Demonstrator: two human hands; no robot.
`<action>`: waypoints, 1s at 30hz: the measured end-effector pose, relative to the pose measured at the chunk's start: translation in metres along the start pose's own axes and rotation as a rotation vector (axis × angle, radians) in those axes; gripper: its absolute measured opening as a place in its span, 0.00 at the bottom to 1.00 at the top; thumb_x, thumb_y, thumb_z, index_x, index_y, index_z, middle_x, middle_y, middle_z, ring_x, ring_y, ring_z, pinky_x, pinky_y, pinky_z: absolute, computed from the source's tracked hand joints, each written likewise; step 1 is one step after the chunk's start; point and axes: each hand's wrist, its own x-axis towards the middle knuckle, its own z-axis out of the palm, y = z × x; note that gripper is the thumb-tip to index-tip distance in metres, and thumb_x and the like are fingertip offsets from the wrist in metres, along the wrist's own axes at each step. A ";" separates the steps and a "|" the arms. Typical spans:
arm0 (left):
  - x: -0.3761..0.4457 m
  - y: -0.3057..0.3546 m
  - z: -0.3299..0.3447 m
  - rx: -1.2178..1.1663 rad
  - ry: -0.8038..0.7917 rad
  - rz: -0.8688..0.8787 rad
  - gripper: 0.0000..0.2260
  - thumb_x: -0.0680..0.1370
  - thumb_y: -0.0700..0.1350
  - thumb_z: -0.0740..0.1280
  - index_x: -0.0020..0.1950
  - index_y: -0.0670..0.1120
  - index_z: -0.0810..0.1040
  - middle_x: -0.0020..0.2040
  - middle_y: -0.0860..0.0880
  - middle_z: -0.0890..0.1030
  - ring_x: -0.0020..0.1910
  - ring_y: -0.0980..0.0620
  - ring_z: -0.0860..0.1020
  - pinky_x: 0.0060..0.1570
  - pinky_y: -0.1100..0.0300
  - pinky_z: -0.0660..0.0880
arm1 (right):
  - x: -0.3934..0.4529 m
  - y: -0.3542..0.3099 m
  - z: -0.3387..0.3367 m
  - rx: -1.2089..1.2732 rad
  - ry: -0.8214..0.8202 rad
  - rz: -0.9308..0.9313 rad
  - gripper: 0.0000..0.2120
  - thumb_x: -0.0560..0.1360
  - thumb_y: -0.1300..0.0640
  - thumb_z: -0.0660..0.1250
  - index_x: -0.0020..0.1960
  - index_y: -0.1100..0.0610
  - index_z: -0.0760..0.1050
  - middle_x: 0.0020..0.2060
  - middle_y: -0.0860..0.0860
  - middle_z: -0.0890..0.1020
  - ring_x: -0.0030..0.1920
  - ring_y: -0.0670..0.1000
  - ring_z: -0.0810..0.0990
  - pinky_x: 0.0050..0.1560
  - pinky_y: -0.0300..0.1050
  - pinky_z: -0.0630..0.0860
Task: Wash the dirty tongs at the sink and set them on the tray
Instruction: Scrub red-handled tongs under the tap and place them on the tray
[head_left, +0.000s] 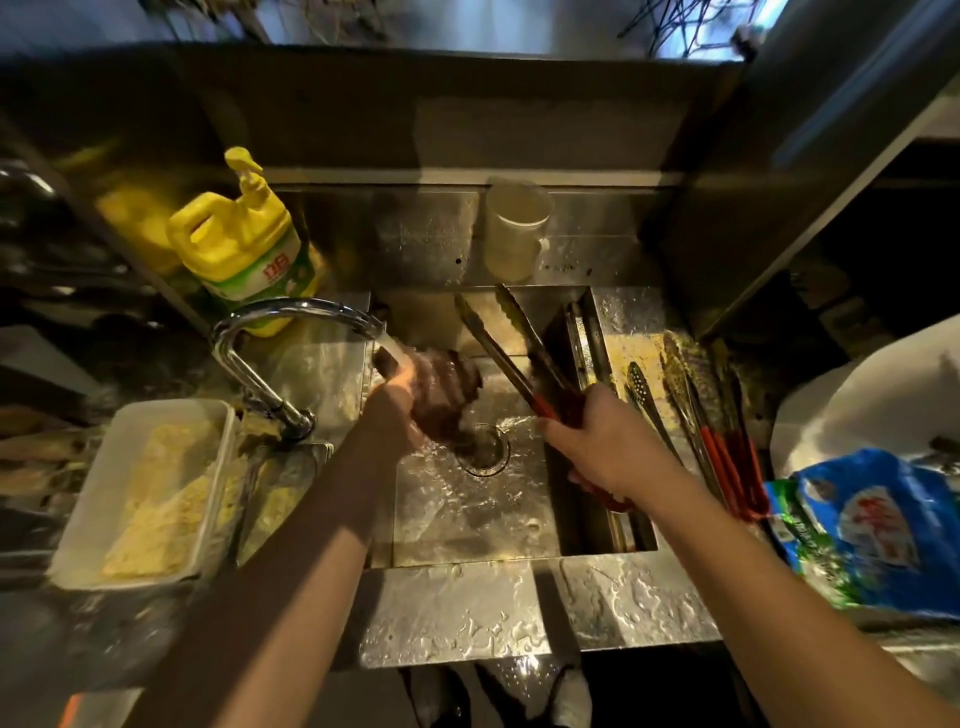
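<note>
Rinsing under the faucet (291, 312): our left hand (400, 400) clutches a dark scouring pad (447, 389); right hand (597, 441) grips red-handled tongs (509, 338) over the sink (467, 530). Advise scrubbing tips thoroughly.

Blurred dark lump (447, 395) under faucet (291, 317)

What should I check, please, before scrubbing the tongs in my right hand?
1. Water running from the faucet: ok.
2. Right hand holds the tongs by their red grip: ok.
3. Left hand holds the dark scrubber under the stream: ok.
4. Tongs over the sink: ok.
5. Scrubber soaped: cannot tell.
6. More tongs on the counter waiting: ok.
</note>
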 end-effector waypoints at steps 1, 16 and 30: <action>-0.005 -0.003 0.000 -0.034 -0.059 -0.023 0.23 0.83 0.57 0.56 0.67 0.43 0.78 0.60 0.43 0.82 0.55 0.43 0.82 0.60 0.43 0.77 | 0.004 -0.002 0.005 0.002 0.002 0.017 0.22 0.75 0.45 0.71 0.58 0.55 0.65 0.44 0.55 0.82 0.43 0.57 0.84 0.45 0.59 0.82; -0.012 -0.001 0.001 0.001 -0.162 0.025 0.24 0.84 0.58 0.53 0.56 0.41 0.79 0.52 0.44 0.85 0.52 0.41 0.84 0.45 0.53 0.82 | 0.010 -0.004 0.033 0.268 -0.330 0.039 0.09 0.77 0.64 0.67 0.56 0.57 0.76 0.34 0.57 0.80 0.31 0.54 0.81 0.34 0.51 0.82; 0.025 0.011 0.021 0.185 0.249 0.031 0.13 0.84 0.40 0.56 0.67 0.42 0.73 0.58 0.38 0.80 0.53 0.39 0.81 0.56 0.38 0.77 | 0.011 -0.021 0.042 0.192 -0.363 0.128 0.13 0.75 0.65 0.68 0.59 0.60 0.72 0.36 0.57 0.80 0.25 0.48 0.77 0.26 0.42 0.75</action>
